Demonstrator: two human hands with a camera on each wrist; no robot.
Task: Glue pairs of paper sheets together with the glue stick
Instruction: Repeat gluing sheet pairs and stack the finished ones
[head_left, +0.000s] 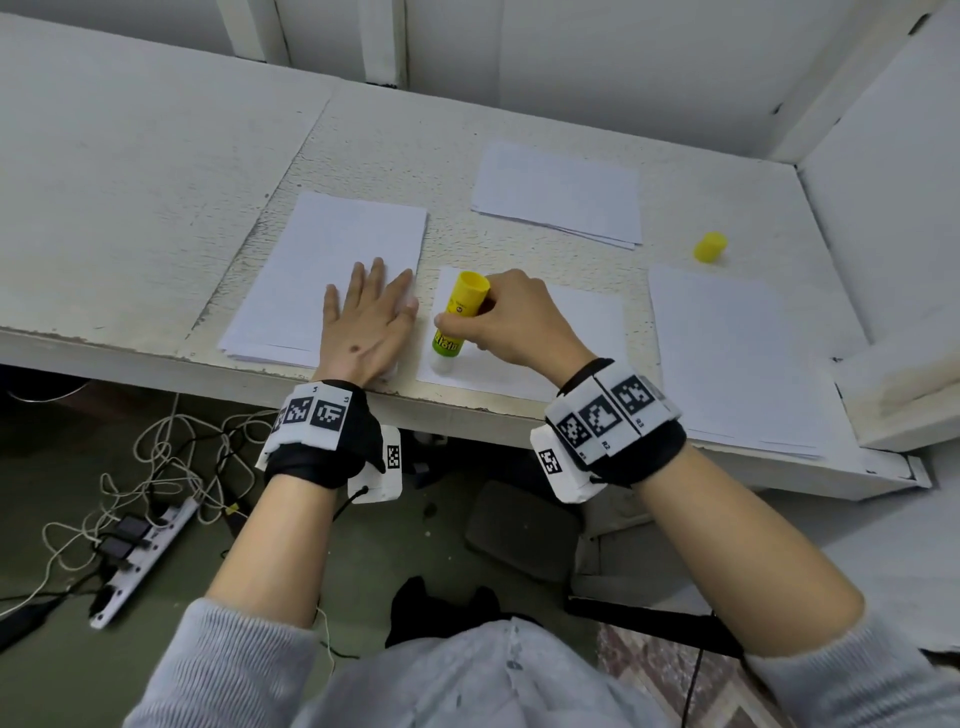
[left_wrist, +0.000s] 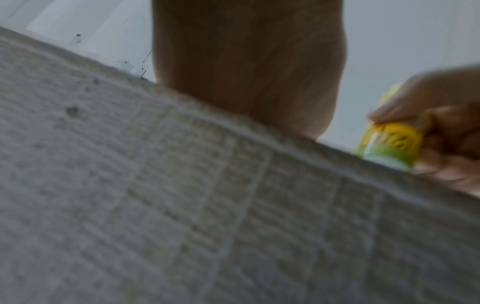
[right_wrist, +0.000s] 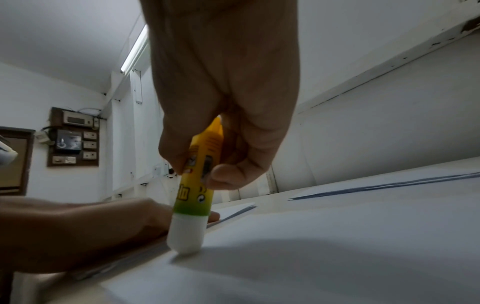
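yellow-green glue stick (right_wrist: 193, 195), white tip – uncapped

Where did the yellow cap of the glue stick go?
In the head view the yellow cap sits alone on the table's far right, between two paper piles.

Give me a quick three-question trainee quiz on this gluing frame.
1. True or false: the glue stick is capped.
2. The left hand lies flat on: A) left paper stack B) yellow cap C) far stack
3. Fill in: the right hand presses the stick's tip onto the ____ sheet.

Key: 1 false; 2 A; 3 middle.
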